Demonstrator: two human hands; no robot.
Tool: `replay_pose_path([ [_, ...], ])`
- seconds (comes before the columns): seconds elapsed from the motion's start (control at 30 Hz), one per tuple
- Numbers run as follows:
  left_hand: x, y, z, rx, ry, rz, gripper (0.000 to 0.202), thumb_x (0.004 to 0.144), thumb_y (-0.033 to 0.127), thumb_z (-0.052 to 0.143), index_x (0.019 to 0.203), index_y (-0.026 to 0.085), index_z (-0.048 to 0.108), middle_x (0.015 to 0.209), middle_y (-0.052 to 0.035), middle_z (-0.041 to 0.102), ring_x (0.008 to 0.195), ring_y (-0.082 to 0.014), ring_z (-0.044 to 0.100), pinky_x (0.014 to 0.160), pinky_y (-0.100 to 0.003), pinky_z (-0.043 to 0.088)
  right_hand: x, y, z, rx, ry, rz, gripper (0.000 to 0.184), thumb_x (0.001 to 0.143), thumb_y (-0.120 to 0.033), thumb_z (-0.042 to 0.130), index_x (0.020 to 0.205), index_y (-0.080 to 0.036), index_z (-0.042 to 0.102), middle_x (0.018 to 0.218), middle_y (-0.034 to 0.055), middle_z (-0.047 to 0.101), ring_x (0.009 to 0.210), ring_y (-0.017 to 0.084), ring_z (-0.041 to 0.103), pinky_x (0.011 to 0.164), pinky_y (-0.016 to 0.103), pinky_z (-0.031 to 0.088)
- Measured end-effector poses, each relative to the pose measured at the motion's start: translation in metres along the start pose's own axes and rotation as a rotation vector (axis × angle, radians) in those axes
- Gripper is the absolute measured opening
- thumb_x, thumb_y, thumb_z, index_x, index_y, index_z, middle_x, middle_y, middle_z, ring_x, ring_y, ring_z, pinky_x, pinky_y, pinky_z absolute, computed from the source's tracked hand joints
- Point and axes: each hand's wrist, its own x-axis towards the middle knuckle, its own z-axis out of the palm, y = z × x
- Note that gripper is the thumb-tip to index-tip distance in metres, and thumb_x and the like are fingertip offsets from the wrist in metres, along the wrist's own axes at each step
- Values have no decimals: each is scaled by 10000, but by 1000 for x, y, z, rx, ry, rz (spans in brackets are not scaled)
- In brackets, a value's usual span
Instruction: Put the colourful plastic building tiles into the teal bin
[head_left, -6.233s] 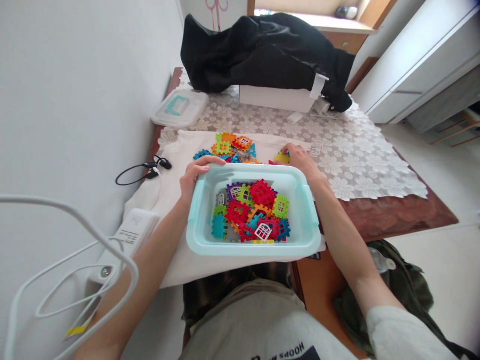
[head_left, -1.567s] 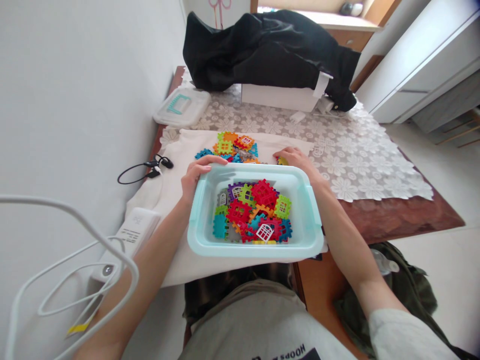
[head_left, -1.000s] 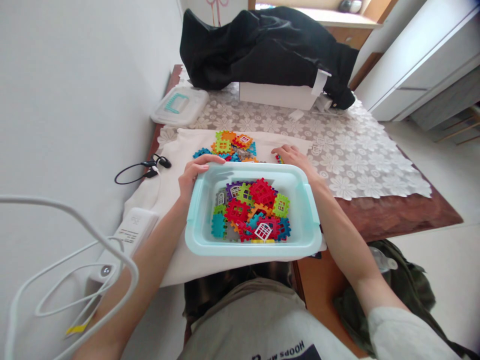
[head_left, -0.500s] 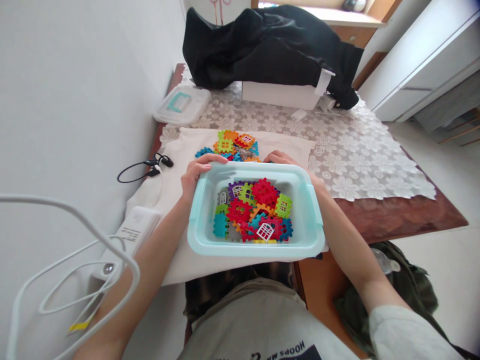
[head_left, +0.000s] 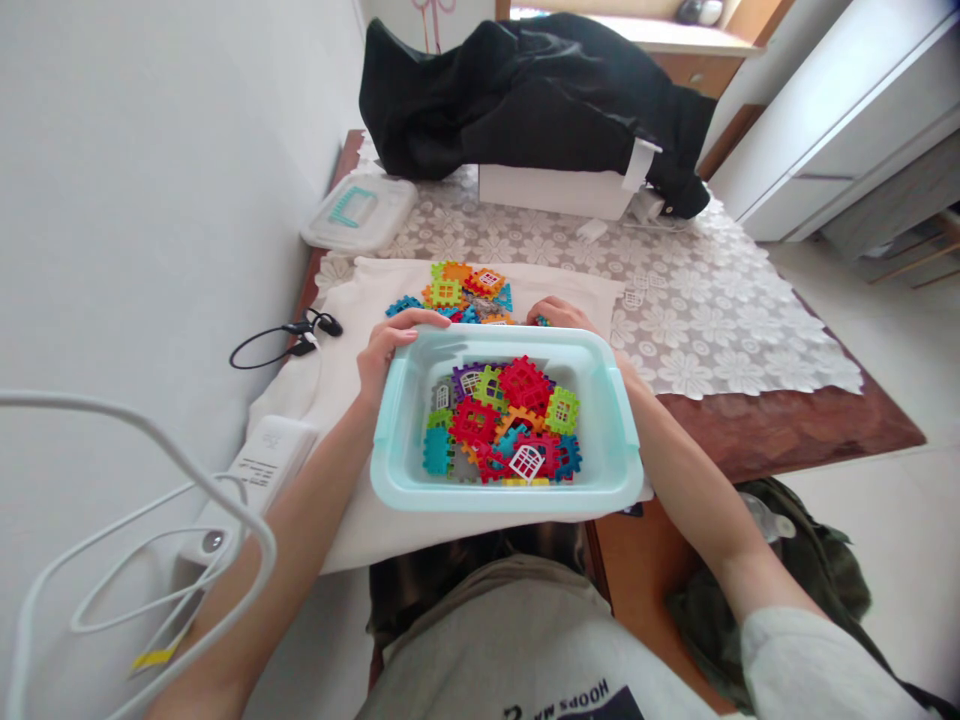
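My left hand [head_left: 391, 342] grips the far left corner of a pale turquoise plastic tub [head_left: 499, 502], which rests on a white cloth [head_left: 352, 300]. Many colourful plastic waffle blocks [head_left: 502, 420] lie inside the tub. My right hand [head_left: 561, 316] is just behind the tub's far rim, its fingertips on a small teal block [head_left: 541, 321]. Most of that block is hidden by the fingers. Just left of those fingers, a loose pile of similar blocks [head_left: 457, 295] lies on the cloth.
A clear lidded box top with a teal handle [head_left: 358, 213] lies at the back left. Black fabric [head_left: 525, 100] sits on a white box [head_left: 551, 193] on a lace tablecloth [head_left: 720, 340]. A wall runs along the left, with a white power strip [head_left: 262, 470] and cables.
My right hand has slid left along the tub's far rim, and the small block has moved with it. My left hand and the tub have stayed in nearly the same place.
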Motion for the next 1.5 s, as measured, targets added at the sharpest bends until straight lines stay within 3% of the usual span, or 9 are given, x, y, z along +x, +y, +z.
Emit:
replay_pose_path([
  [0.13,-2,4,3,-30,-14,14,151,830,308,705,717,214,743,972,-45,824,866,-231,792,758,-334,691,-1,-3,-4,79,-9,-69,172,984,-359,642,1082,-248,731,1233,77,729,1156,249,697,1073,384,530],
  [0.37,-5,11,9,30,13,22,143,821,309,700,716,229,754,976,-41,842,898,-252,793,791,-355,694,-7,-2,-13,72,-180,-117,231,1041,-364,639,1247,-304,727,1368,59,694,1318,240,656,1199,400,503],
  [0.5,-4,8,6,18,0,37,127,810,297,703,716,231,757,975,-44,836,894,-247,784,780,-348,684,-2,6,-3,28,-162,-83,238,1039,-410,652,1245,-326,737,1382,66,701,1311,253,655,1171,398,524],
  [0.63,-4,5,5,44,13,62,101,810,300,726,729,251,761,987,-31,828,921,-254,774,795,-371,691,2,9,4,48,-74,-72,221,1027,-412,632,1168,-276,734,1300,85,714,1233,259,672,1120,410,535],
  [0.97,-4,4,4,7,-3,91,79,823,258,748,750,246,774,1001,-31,827,921,-243,776,795,-350,684,1,0,-1,23,22,-60,236,1054,-429,565,1091,-256,721,1232,80,735,1155,250,691,1063,386,530],
  [1.27,-4,6,5,27,10,42,153,836,321,728,717,225,728,994,-48,827,905,-246,787,818,-355,684,-10,-21,-17,4,-185,-166,216,1104,-413,590,1245,-319,724,1362,60,714,1327,255,610,1208,410,498],
  [1.5,-2,1,1,25,-16,48,100,843,305,724,785,245,780,1003,-39,828,931,-271,795,819,-401,700,-2,-1,-2,-72,-57,-76,190,1092,-369,642,1193,-220,703,1298,106,703,1239,275,578,1111,389,481],
])
